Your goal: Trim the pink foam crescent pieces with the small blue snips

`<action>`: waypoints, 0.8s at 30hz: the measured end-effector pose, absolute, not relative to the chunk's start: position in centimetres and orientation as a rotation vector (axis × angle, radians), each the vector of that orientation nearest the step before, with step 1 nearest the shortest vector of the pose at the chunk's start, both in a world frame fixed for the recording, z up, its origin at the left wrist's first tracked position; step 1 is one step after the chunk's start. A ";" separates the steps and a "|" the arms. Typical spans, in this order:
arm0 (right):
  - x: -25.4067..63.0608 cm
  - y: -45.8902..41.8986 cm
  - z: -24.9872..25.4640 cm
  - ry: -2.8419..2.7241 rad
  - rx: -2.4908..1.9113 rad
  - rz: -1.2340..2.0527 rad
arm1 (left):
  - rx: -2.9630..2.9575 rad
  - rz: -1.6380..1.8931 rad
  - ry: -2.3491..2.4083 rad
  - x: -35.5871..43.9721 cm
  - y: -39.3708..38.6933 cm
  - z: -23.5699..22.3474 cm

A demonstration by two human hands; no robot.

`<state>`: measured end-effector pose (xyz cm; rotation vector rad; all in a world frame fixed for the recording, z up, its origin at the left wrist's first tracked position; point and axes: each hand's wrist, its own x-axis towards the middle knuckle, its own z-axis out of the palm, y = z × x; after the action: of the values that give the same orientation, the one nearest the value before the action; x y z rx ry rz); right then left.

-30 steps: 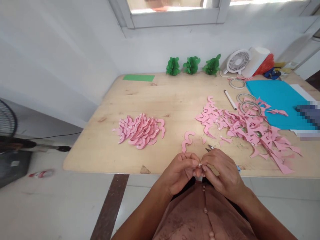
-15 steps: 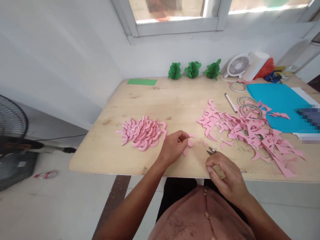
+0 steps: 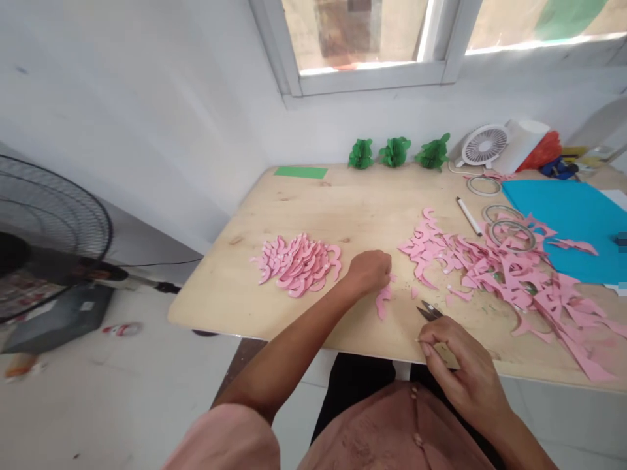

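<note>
My left hand [image 3: 371,271] is closed, fingers down at the table just above a few curved pink paper pieces [image 3: 385,301]. Whatever those fingers grip is hidden behind the hand. Thumb and forefinger of my right hand [image 3: 460,359] are pinched near the table's front edge. A tiny pale bit [image 3: 418,340] shows at their tips, too small to name. Dark scissor blades [image 3: 430,312] stick out beyond the right knuckles; the handles are hidden, so I cannot tell whether that hand holds them. To the left lies a pile of curved pink paper cutouts [image 3: 298,264].
Pink paper offcuts [image 3: 470,254] spread over the right side, with tape rolls [image 3: 512,236] and a white pen [image 3: 469,217] by them. Blue sheets [image 3: 568,215] lie farther right. Green paper figures [image 3: 394,152], a green strip [image 3: 300,172] and a small fan [image 3: 484,145] line the back.
The view has shifted left, so the table appears farther right. My left hand has turned knuckles-up over the curved pieces. My right hand keeps its pinch beside the scissors.
</note>
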<state>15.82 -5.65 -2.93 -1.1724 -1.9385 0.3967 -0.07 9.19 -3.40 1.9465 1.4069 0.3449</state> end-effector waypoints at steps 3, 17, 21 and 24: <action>15.8 -5.7 -2.9 -1.935 -1.184 0.409 | 1.916 0.380 1.388 -0.3 9.2 -3.4; 15.8 -6.1 -3.4 -1.662 -1.368 0.707 | 1.113 0.962 1.244 -4.5 5.0 -4.6; 15.1 -5.8 -3.7 -1.490 -1.399 0.875 | 0.885 1.070 1.203 -3.1 2.4 -5.3; 14.3 -5.5 -3.8 -1.414 -1.400 0.962 | 0.635 1.147 1.133 -1.6 0.8 -5.1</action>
<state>14.35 -5.46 -3.79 -1.4002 -1.4144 0.9625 -1.58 0.81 -5.07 0.6345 1.1330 1.1465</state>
